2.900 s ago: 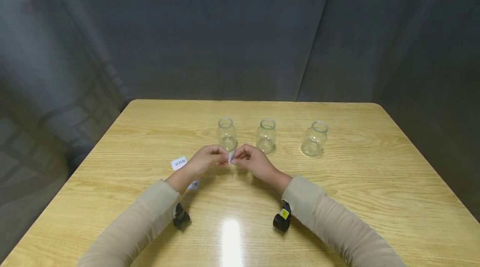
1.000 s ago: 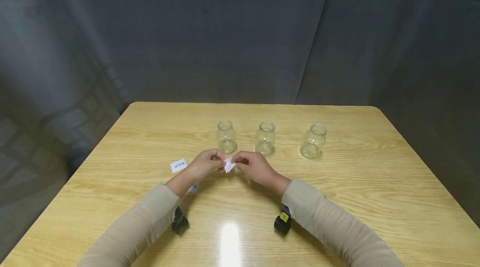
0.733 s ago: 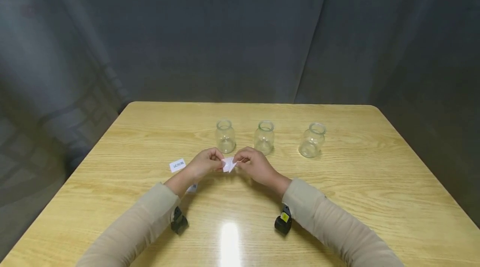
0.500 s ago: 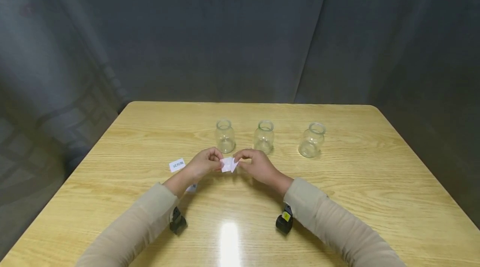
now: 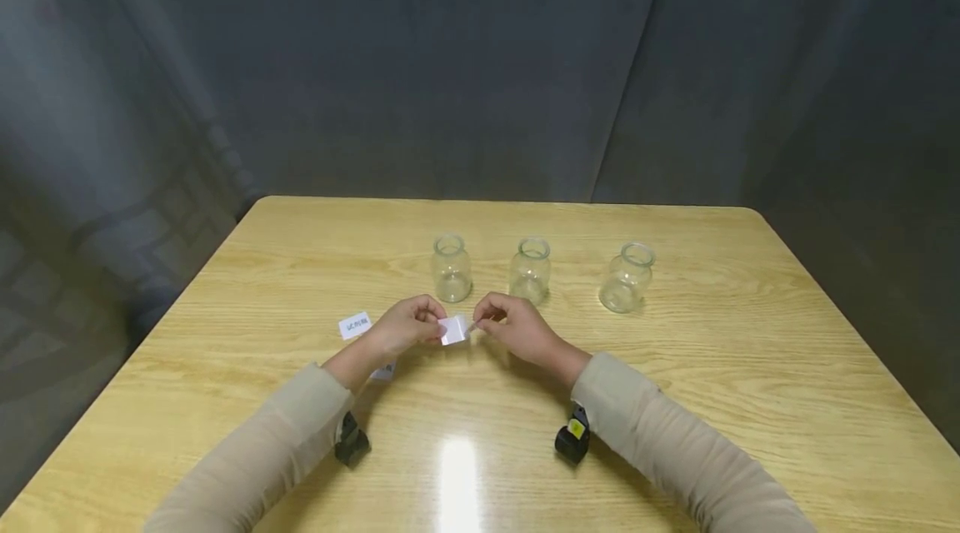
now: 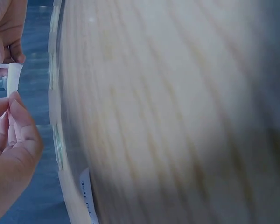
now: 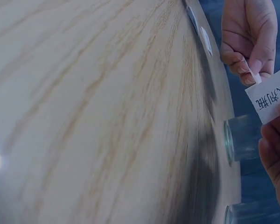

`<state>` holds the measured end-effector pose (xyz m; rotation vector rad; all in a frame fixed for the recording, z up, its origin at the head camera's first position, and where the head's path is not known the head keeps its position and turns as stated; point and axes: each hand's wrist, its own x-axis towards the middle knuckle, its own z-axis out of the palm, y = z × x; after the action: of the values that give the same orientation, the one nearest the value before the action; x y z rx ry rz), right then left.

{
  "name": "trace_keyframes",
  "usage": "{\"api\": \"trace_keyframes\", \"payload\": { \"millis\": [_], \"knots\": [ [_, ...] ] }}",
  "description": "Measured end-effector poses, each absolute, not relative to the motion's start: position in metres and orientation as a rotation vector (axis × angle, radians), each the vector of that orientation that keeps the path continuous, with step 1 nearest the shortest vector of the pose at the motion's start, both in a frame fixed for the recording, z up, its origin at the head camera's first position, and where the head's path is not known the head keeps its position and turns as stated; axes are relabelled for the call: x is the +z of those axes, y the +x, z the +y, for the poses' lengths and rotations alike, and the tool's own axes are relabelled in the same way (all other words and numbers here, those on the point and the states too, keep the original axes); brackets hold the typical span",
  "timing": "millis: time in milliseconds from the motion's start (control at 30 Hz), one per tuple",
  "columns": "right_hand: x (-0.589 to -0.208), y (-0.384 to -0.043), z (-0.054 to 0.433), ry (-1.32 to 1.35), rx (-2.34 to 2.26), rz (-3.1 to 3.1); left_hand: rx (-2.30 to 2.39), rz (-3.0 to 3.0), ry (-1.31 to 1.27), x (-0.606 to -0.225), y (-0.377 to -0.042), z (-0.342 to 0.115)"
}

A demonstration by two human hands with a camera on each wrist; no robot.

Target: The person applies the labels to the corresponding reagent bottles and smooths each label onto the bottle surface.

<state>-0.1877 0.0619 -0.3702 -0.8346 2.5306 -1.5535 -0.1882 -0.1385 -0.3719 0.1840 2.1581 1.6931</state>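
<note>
In the head view my left hand [image 5: 408, 325] pinches the left side of a small white paper label [image 5: 452, 331] between thumb and index finger. My right hand [image 5: 521, 331] pinches its right edge, where a narrow part bends up. Both hands hold it above the table, in front of the left and middle jars. Handwritten-looking dark characters cover one face of the label [image 7: 270, 98] in the right wrist view. There a thin white strip stands out at the left hand's [image 7: 252, 37] fingertips. The left wrist view shows the paper [image 6: 13, 79] bent between both hands.
Three round glass jars stand in a row behind the hands: left jar [image 5: 452, 273], middle jar [image 5: 530, 273], right jar [image 5: 626, 279]. A written label [image 5: 355, 325] lies left of the left hand, and another label [image 5: 384, 371] is partly hidden beneath the left wrist. The wooden table [image 5: 735, 366] reaches a dark curtain.
The label went from narrow and edge-on, through a folded look, to a flatter face toward the head camera. My right hand drew slightly right, and the left slightly left.
</note>
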Motion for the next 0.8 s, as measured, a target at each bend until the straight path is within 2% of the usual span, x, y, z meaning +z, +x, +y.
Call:
{"api": "trace_keyframes", "payload": {
  "millis": [467, 800],
  "knots": [
    [-0.361, -0.183, 0.063, -0.731, -1.614, 2.474, 1.561, 2.120, 0.273, -0.373, -0.184, -0.137],
    [-0.372, -0.189, 0.061, -0.717, -1.646, 2.447, 1.586, 2.092, 0.292, -0.374, -0.184, -0.136]
  ]
}}
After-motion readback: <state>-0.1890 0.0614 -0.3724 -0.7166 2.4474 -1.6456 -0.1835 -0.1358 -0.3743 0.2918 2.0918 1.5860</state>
